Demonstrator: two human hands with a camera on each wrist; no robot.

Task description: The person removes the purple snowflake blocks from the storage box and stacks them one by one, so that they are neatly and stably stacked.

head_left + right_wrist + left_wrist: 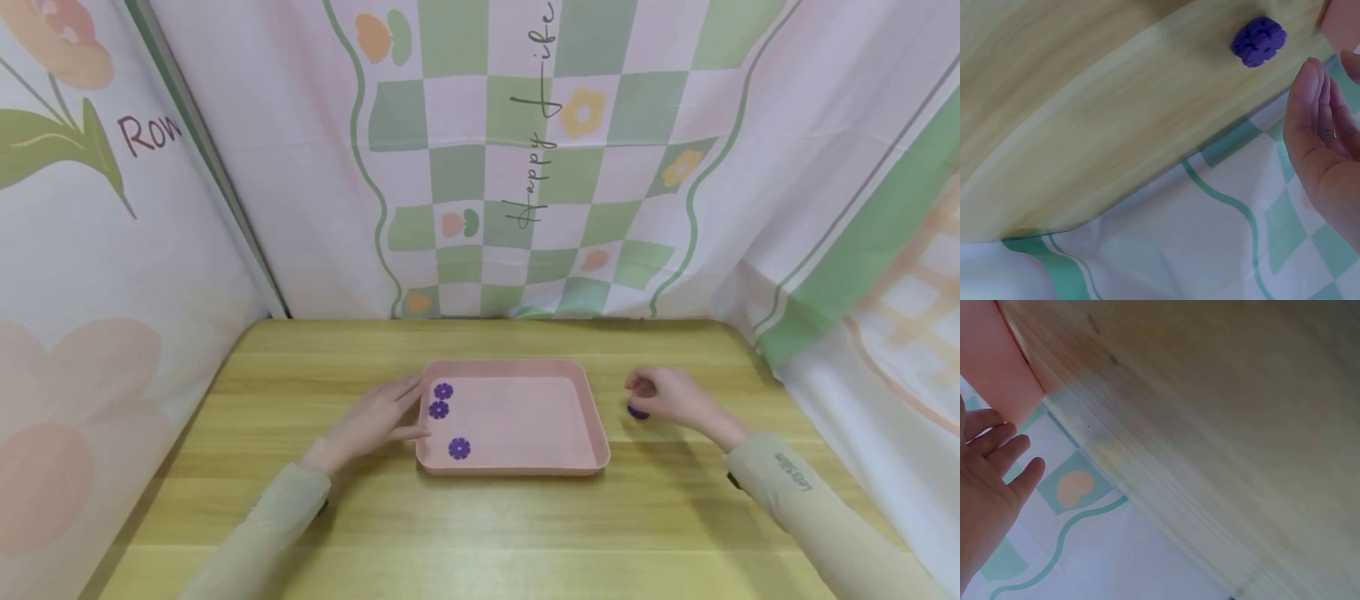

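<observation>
My left hand (365, 422) rests against the left side of a pink tray (517, 421), fingers spread and fairly straight; the left wrist view shows this hand (988, 478) beside the tray's pink wall (997, 359). Inside the tray lie purple notched discs: one disc (443, 391) near the back left, a second disc (438, 410) close below it, and another disc (460, 448) nearer the front. Right of the tray, my right hand (678, 398) hovers with bent fingers over a purple stack of notched discs (637, 412). In the right wrist view the stack (1259, 42) sits apart from the fingertips.
The wooden table (510, 533) extends around the tray on all sides. Behind it hangs a checked green and white curtain (510, 175), with further printed cloth (67, 375) on the left and a cloth (847, 317) on the right.
</observation>
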